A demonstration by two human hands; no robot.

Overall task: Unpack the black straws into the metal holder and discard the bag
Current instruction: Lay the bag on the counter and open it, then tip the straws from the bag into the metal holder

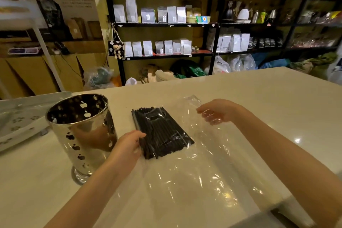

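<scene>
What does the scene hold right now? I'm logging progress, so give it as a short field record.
straws: black straws lying flat on the table, still in the bag
bag: clear plastic bag, spread out
holder: metal holder upright, left of straws, no straws visible inside
left hand: fingers on the bundle's near end
right hand: pinching the bag's far edge

Right hand (212, 112) fingers blur behind the clear bag (194, 172) — grip unclear.

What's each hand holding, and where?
Left hand grips the straws at their near end. Right hand pinches the bag at its far edge. Holder untouched.
</scene>
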